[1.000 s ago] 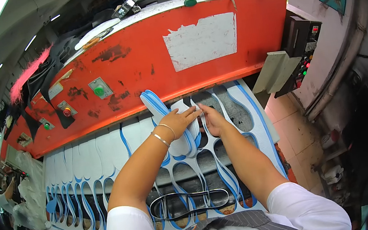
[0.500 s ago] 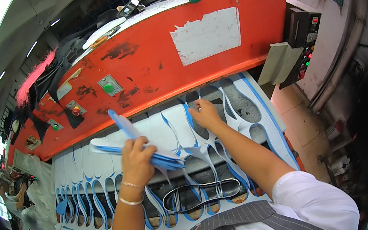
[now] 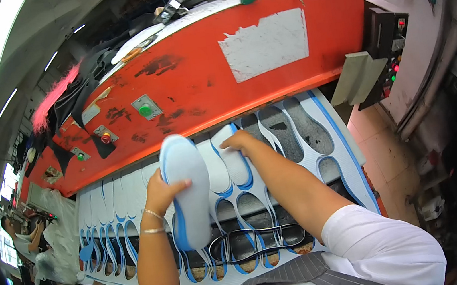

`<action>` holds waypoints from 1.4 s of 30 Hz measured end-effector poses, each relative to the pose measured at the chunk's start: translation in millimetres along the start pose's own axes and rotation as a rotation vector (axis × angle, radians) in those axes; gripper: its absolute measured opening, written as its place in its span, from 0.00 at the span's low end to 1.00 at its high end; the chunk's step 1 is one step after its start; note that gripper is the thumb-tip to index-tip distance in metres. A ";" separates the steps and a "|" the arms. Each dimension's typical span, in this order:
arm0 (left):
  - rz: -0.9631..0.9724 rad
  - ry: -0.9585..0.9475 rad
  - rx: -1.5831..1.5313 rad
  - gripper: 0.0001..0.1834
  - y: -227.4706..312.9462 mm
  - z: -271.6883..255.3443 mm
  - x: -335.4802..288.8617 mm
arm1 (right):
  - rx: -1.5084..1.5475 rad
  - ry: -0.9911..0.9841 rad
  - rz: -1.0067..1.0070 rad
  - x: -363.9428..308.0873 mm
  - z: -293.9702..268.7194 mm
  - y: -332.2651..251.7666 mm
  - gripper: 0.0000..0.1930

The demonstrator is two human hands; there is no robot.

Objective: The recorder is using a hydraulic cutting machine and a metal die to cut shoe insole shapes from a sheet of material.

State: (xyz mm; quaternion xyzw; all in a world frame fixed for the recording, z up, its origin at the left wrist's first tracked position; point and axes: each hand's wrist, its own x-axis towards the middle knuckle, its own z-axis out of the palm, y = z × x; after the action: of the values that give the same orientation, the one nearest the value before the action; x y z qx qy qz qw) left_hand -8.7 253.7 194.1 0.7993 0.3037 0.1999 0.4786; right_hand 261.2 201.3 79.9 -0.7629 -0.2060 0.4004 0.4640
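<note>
Right hand at cut insole by red beam, left hand full

From where I stand, the red beam (image 3: 193,92) is the marker. The left hand (image 3: 166,190) is clamped on a white-and-blue insole bundle (image 3: 192,205), thumb on its face; layer count can't be told. Bundle is raised in front of the beam, long axis running roughly away from it. The right hand (image 3: 240,142) is apart from the left, fingertips at the beam-side end of a cut insole (image 3: 238,170); pinched or just touching, can't tell. Key relation: that insole lies close in front of the beam, long axis pointing out from it, right hand nearer, left hand off to its left. Foam sheet (image 3: 358,174) sits under the beam's front; cutting die (image 3: 263,229) lies farther out from the beam.
</note>
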 end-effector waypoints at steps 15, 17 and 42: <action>0.144 0.110 -1.123 0.26 0.4 71.0 104.2 | 0.144 -0.119 -0.388 -41.8 -33.1 94.2 0.14; 0.261 0.121 -1.167 0.24 22.1 9.1 91.0 | 0.016 -0.021 -0.492 -50.0 -29.5 86.1 0.15; 0.825 -0.749 1.098 0.42 -81.0 -12.3 110.6 | 0.946 -0.161 -0.123 -15.8 107.6 47.9 0.33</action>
State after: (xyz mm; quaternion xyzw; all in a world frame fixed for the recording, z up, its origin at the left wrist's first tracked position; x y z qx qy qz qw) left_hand 41.3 365.4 131.2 0.9840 -0.1443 -0.1004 -0.0275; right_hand 162.8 225.7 18.0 -0.4213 -0.0812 0.4798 0.7653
